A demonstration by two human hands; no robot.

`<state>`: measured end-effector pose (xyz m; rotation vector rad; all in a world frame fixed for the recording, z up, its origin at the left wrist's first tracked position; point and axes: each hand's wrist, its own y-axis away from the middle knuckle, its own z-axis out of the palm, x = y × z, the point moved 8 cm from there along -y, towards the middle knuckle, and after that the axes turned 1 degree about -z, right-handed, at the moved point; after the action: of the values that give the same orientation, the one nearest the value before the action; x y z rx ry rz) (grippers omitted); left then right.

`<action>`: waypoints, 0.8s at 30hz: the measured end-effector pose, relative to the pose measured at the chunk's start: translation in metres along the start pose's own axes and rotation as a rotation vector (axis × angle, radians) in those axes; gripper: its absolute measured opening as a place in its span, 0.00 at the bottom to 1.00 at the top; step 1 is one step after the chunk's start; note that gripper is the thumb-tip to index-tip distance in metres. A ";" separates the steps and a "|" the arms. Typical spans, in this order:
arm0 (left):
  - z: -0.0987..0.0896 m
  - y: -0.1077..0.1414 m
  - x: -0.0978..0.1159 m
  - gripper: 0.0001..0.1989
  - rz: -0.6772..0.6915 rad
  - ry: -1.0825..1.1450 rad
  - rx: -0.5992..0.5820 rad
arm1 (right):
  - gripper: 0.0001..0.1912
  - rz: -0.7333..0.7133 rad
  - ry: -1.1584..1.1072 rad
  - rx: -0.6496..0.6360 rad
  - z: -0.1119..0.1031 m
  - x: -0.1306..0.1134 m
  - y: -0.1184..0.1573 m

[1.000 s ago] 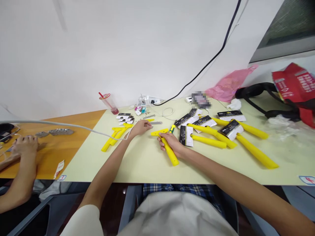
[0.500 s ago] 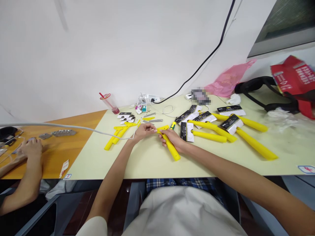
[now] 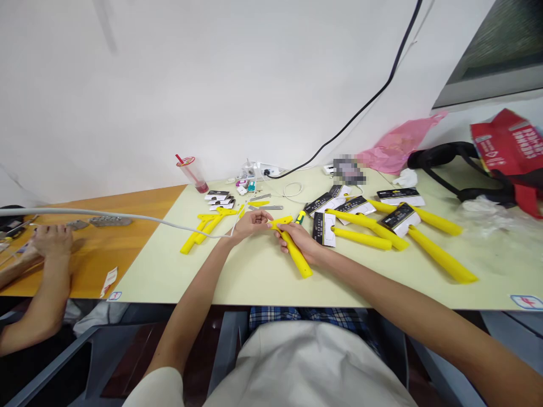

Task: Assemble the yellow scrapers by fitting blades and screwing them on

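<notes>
Head view: I see right hand fingers clamped on a yellow handle resting on the bench. Left hand has moved closer, fingers together beside its crossbar; can't tell if they're holding anything.

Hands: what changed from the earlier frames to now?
The left hand moved right, up to the crossbar end of the yellow T-shaped handle; contact unclear. The right hand kept hold of that handle. The carded packs and other yellow handles stayed put on the table.
</notes>
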<state>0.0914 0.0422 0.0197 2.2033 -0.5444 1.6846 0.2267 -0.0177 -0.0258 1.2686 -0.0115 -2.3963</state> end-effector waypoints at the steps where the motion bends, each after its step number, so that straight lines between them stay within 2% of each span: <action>1: 0.000 0.000 0.000 0.23 -0.008 0.013 -0.004 | 0.07 0.003 0.004 0.004 0.000 0.000 0.000; 12: -0.002 0.002 -0.011 0.19 -0.115 0.083 -0.016 | 0.12 -0.011 0.014 -0.010 0.002 -0.001 0.002; 20: 0.001 0.001 0.000 0.22 0.018 0.144 -0.022 | 0.13 0.044 -0.151 -0.131 0.013 -0.009 0.009; 24: -0.003 0.001 0.004 0.23 0.078 0.084 0.065 | 0.10 0.034 -0.137 -0.100 0.010 -0.011 0.008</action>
<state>0.0895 0.0424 0.0248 2.1700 -0.5679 1.8498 0.2272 -0.0232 -0.0100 1.0495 0.0452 -2.4187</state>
